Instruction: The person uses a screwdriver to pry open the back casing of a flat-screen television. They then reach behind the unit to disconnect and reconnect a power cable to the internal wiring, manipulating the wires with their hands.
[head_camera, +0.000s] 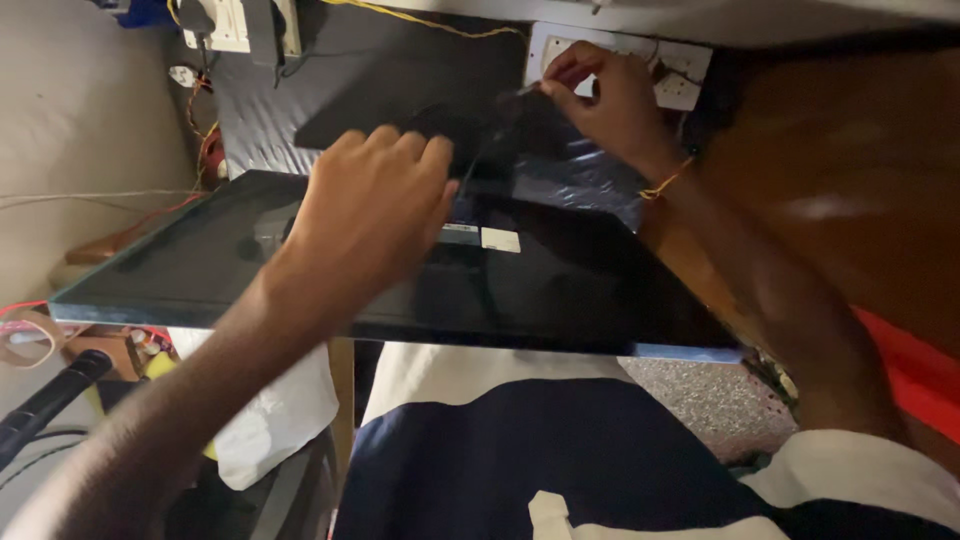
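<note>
A large flat black monitor panel (560, 290) lies back side up across my lap, with two small stickers near its middle. My left hand (370, 205) rests on the panel's back, fingers curled over the dark raised part near its upper edge. My right hand (605, 95) is raised past the panel's far edge and pinches a thin dark cable or plug end (520, 92) between thumb and fingers, close to a white wall socket strip (680, 75). A thread band circles my right wrist.
A second white socket board (235, 25) with plugs and red and yellow wires hangs at the upper left. A black microphone-like handle (45, 400) lies at the lower left beside white cloth (280, 420). A brown wooden surface (850, 180) and red fabric (915, 375) are on the right.
</note>
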